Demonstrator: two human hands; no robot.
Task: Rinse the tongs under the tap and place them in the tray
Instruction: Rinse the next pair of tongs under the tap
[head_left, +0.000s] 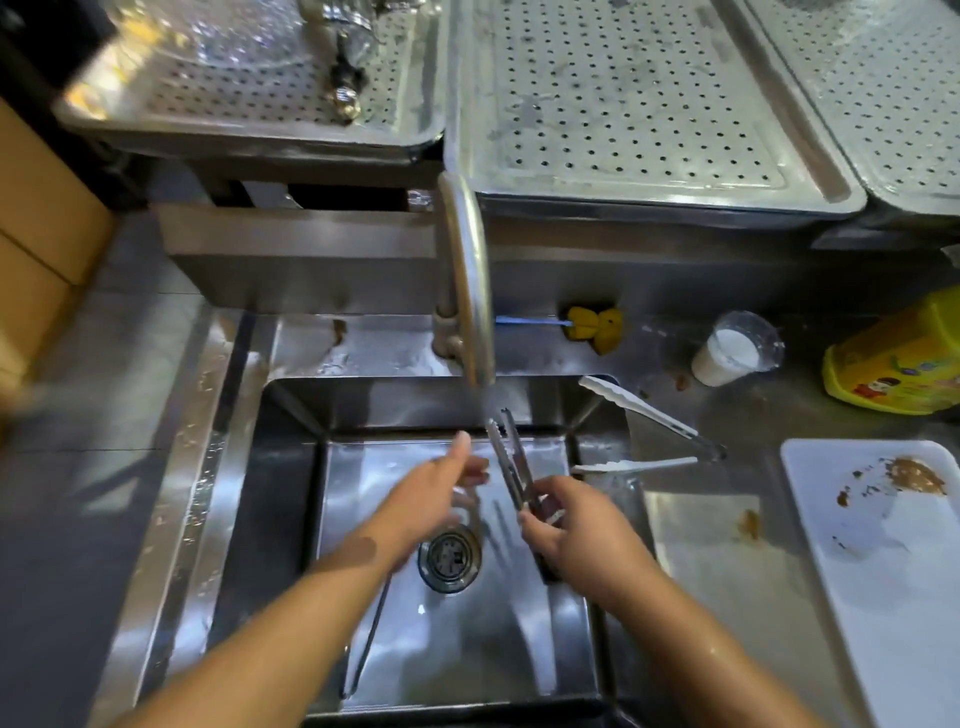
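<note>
Tongs under the tap, held in my right hand.

My right hand (576, 535) gripped the metal tongs (509, 462) near their hinge end, fingers (550, 491) pinching them, the tips pointing up under the spout of the tap (470, 291) over the sink (291, 467). My left hand (441, 493) hovered just beside the tongs, fingers loosely spread and blurred, holding nothing. A second, white-tipped pair of tongs (644, 415) lay across the sink's right rim on the bench (727, 530). The perforated tray (639, 104) sat behind the tap, well apart from the tongs I held. A soiled white board (883, 545) lay on my right.
</note>
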